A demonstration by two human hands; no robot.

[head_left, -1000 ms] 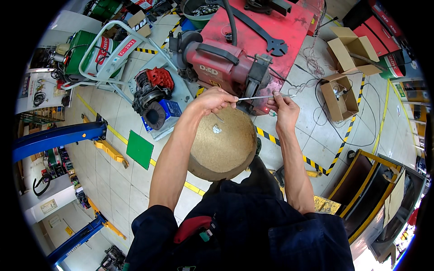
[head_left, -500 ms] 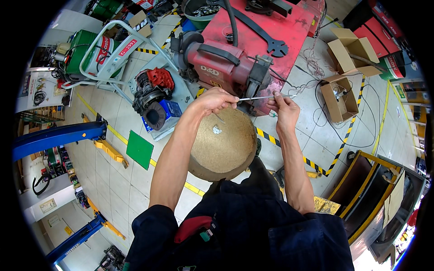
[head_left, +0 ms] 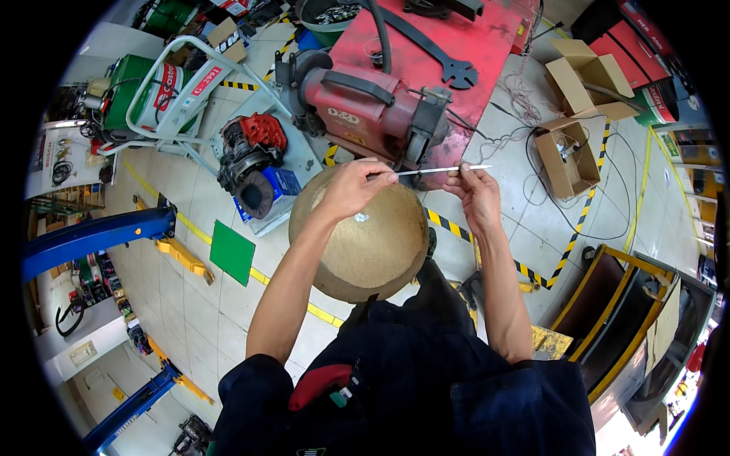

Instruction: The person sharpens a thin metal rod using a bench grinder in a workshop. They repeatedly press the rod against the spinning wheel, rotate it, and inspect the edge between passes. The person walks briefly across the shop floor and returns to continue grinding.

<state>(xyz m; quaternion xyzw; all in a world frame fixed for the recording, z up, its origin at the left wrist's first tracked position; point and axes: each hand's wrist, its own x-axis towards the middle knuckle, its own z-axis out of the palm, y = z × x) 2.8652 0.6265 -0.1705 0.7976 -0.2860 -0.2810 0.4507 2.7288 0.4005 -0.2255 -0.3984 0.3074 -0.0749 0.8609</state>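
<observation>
A thin, pale rod (head_left: 430, 170) runs nearly level between my hands, in front of the bench grinder. My left hand (head_left: 356, 188) is closed, back of the hand upward, pinching the rod's left end. Near its right end, the thumb and fingers of my right hand (head_left: 477, 196) pinch it too, and a pale tip sticks out beyond them. Just past the rod stands the red bench grinder (head_left: 353, 114), its right wheel housing closest to the rod. Below my hands is a round, tan-topped drum or stool (head_left: 372, 251) with a small whitish spot on top.
A red bench (head_left: 487, 68) carries the grinder and a long dark wrench-like tool (head_left: 430, 47). Left of it, a trolley (head_left: 300, 163) holds a red-and-black machine part (head_left: 255, 148). Cardboard boxes (head_left: 569, 161) and loose cables lie at right. A blue lift arm (head_left: 99, 237) reaches in from the left.
My left hand has turned more palm-down and moved slightly left and down. The rod has come down slightly with both hands, still pinched between them. The whole view has shifted a little.
</observation>
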